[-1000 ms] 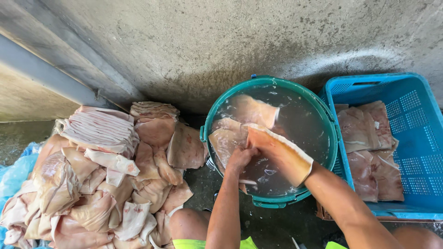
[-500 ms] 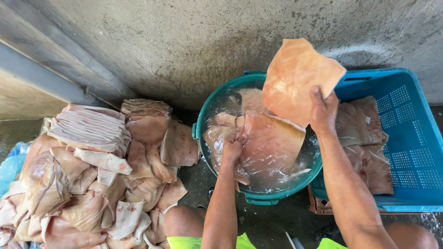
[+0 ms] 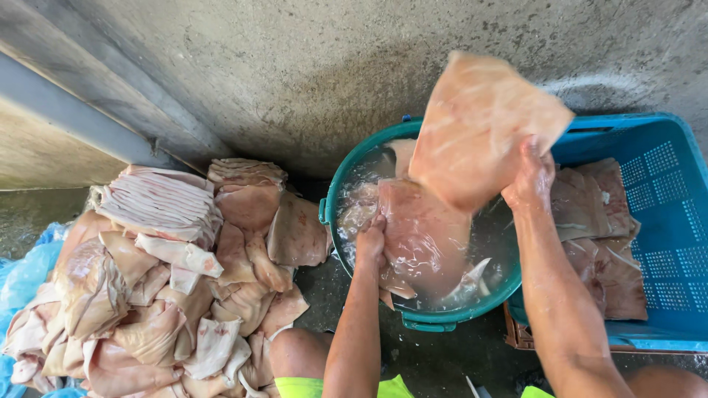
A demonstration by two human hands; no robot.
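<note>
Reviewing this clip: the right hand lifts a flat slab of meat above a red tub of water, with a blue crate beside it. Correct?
Not quite: the tub is green, not red, as the head view shows. The right hand does lift a flat slab of meat above its water, with the blue crate beside it.

- Bright, even daylight from above, no hard glare on the rough grey concrete wall (image 3: 243, 66).
- Soft shade pooled at the wall's foot, behind the round green plastic tub (image 3: 333, 193).
- Glinting highlights on the water and wet skin.
- Slightly motion-blurred: the raised pale pink slab of raw meat (image 3: 479, 125).
- Wide-angle bend at the edges; crisp elsewhere.
</note>
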